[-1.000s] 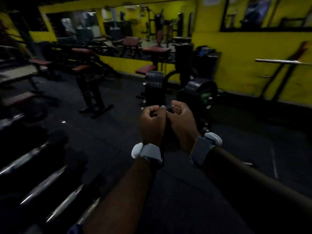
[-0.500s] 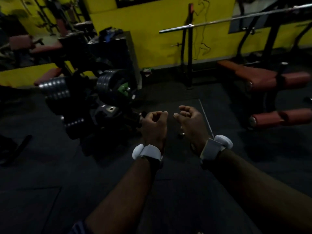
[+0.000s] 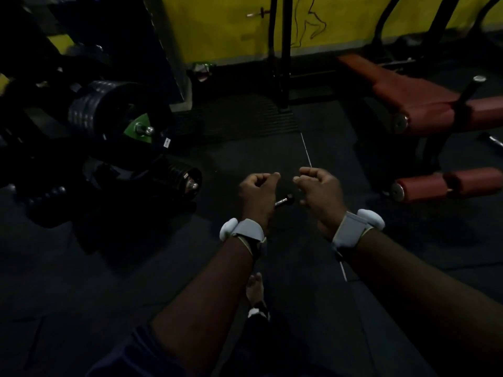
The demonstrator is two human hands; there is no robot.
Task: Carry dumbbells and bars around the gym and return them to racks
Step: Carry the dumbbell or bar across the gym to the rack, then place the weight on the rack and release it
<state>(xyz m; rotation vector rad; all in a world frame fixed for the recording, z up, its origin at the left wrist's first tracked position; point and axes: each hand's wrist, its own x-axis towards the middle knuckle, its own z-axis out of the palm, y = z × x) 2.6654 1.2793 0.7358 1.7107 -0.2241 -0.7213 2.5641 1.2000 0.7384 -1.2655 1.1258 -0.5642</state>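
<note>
A small dumbbell (image 3: pixel 284 200) with a chrome handle and a dark head lies on the dark rubber floor, partly hidden behind my left hand. Both hands are held out in front of me over that spot, a short gap between them. My left hand (image 3: pixel 257 194) is curled into a fist with nothing in it. The fingers of my right hand (image 3: pixel 319 190) are curled in too, and it holds nothing. Each wrist wears a grey band with a white pod.
A rack loaded with black weight plates (image 3: pixel 109 115) stands at the left, with a smaller plate stack (image 3: pixel 185 180) lower down. A red padded bench (image 3: pixel 408 96) with roller pads (image 3: pixel 449 183) fills the right. A black upright post (image 3: pixel 280 63) stands by the yellow wall. My foot (image 3: pixel 254 288) shows below.
My view has swung right and down, from the mirrored wall to the floor by the plate rack and red bench. My hands, clasped together a second ago, have come apart.
</note>
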